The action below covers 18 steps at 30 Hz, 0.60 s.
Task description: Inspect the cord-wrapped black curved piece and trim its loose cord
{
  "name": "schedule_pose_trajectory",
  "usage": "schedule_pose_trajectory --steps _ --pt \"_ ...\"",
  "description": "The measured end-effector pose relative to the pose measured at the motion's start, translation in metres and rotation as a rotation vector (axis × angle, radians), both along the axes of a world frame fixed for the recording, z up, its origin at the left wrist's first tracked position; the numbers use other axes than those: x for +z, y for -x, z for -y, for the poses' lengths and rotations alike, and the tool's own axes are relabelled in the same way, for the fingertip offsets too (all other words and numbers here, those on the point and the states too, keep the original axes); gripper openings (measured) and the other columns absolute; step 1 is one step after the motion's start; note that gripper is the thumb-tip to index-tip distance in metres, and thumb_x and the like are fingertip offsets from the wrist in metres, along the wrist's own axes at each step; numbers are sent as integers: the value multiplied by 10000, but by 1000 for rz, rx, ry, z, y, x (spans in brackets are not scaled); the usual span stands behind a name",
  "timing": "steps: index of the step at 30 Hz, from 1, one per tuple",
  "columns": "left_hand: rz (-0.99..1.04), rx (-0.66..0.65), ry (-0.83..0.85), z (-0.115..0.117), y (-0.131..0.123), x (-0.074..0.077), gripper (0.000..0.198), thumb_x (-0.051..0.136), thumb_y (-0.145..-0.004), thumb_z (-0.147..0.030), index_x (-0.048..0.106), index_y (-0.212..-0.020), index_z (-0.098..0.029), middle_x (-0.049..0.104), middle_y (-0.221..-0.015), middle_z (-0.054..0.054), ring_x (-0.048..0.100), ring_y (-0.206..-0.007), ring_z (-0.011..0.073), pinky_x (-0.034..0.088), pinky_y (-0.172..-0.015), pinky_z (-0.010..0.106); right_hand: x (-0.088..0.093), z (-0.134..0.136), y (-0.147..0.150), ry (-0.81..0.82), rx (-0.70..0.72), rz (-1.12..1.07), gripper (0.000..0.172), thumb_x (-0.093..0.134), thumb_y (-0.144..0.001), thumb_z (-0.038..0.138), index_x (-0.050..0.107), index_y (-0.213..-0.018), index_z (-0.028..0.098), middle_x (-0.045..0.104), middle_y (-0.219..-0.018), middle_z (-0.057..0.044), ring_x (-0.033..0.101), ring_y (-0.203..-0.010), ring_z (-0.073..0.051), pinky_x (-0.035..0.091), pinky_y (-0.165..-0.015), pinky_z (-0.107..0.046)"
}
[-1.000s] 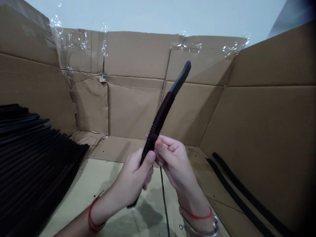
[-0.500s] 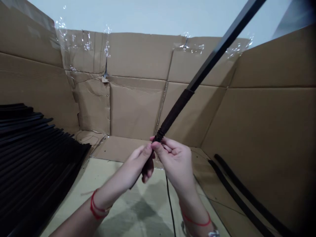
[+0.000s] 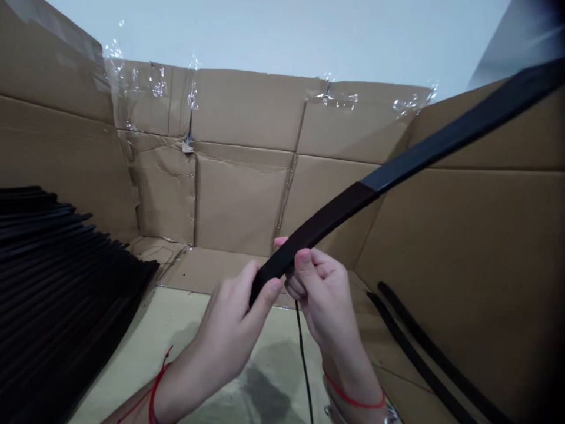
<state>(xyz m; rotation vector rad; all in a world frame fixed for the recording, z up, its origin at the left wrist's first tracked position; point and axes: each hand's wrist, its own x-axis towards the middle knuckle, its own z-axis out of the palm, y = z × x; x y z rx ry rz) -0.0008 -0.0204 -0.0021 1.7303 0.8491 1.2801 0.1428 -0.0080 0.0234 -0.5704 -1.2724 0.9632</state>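
Currently both hands are closed on the near end of one black strip (image 3: 353,203), held in the air inside the box. The left hand (image 3: 233,330) pinches the very end under its thumb. The right hand (image 3: 322,294) grips just beyond, fingers curled around, touching the left. From the grip, the strip's long axis runs up and right, slightly bowed, out of frame. A stack (image 3: 57,277) of similar strips lies well apart at the left.

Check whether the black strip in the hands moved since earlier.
Yes. The black strip swung rightward and down; its far end, earlier before the back wall, now crosses the right wall.
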Motion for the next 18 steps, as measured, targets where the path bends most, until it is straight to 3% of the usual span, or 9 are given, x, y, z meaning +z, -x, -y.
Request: schedule_pose_trajectory --steps 1,3,5,6,9,11,13,15,18 --pt "9 -65 46 -1 4 3 409 480 -882 -584 480 -797 -184 373 -624 -49 310 -547 85 212 -484 202 1 0 -2 5 49 30 422 739 -747 518 733 -955 151 204 -492 107 130 -417 -42 111 -389 -205" --pt "67 -373 275 -5 9 5 454 446 -877 -622 470 -776 -180 294 -580 -73 216 -480 66 165 -438 194 2 1 -4 -13 103 83 437 770 -697 537 749 -909 155 222 -472 104 142 -409 -42 123 -382 -204" --pt "116 -671 485 -9 9 4 510 380 -874 -666 488 -799 -173 274 -532 -89 175 -424 55 150 -397 192 4 4 -5 -55 28 118 378 794 -677 508 749 -815 158 337 -465 72 223 -406 -52 169 -376 -210" --pt "137 -711 506 -11 6 2 536 356 -875 -678 503 -818 -166 308 -516 -83 210 -405 55 176 -389 192 5 5 -4 -69 -54 131 336 797 -685 478 738 -774 159 417 -488 43 288 -420 -67 208 -378 -215" --pt "182 -380 304 -13 -1 -3 547 412 -864 -672 536 -795 -144 430 -542 -40 357 -444 63 257 -416 185 6 8 -1 -82 -253 132 277 795 -705 418 709 -742 157 537 -580 -10 390 -482 -101 284 -404 -229" --pt "191 -226 274 -12 -2 -4 528 459 -852 -661 528 -740 -150 408 -514 -55 327 -422 51 232 -395 176 5 8 -2 -45 -159 145 329 772 -719 464 723 -806 151 457 -526 26 310 -445 -79 233 -391 -223" --pt "149 -453 474 -12 0 -3 567 365 -867 -693 513 -706 -170 341 -430 -78 263 -345 56 210 -339 185 4 7 -3 7 29 178 423 723 -742 542 734 -884 143 333 -482 69 203 -421 -58 153 -383 -217" --pt "124 -699 625 -12 3 -2 603 260 -889 -696 525 -731 -177 346 -386 -76 273 -300 71 250 -311 195 3 5 -4 30 84 192 442 703 -758 555 734 -895 136 278 -475 83 174 -421 -53 121 -387 -216" --pt "269 -456 455 -16 3 -4 515 343 -917 -622 517 -746 -169 392 -405 -75 293 -307 45 232 -316 149 0 -2 -1 21 -39 133 367 740 -753 483 723 -838 126 258 -483 87 173 -431 -50 104 -385 -209"
